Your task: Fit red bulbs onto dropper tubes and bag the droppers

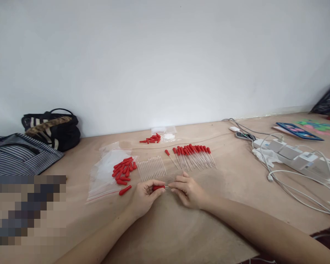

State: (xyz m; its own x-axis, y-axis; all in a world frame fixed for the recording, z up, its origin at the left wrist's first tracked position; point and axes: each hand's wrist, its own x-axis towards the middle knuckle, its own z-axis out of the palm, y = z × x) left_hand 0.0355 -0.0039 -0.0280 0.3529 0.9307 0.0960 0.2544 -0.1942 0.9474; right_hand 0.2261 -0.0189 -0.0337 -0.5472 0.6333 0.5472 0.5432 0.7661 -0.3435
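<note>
My left hand (147, 196) is closed on a red rubber bulb (158, 187), its narrow end toward the right. My right hand (188, 191) pinches a thin clear tube (166, 187), whose tip meets the bulb between the hands. Several loose red bulbs (123, 170) lie on clear plastic bags (100, 179) to the left. Behind my hands, bare clear tubes (151, 168) lie side by side. To their right rests a row of clear tubes with red bulbs on their ends (195, 156).
Smaller red pieces (153, 138) lie by a clear bag (169, 134) near the wall. Chargers on a power strip (299, 159) and white cables (288, 187) occupy the right side. A black bag (67, 130) and striped fabric (24, 154) sit at the left.
</note>
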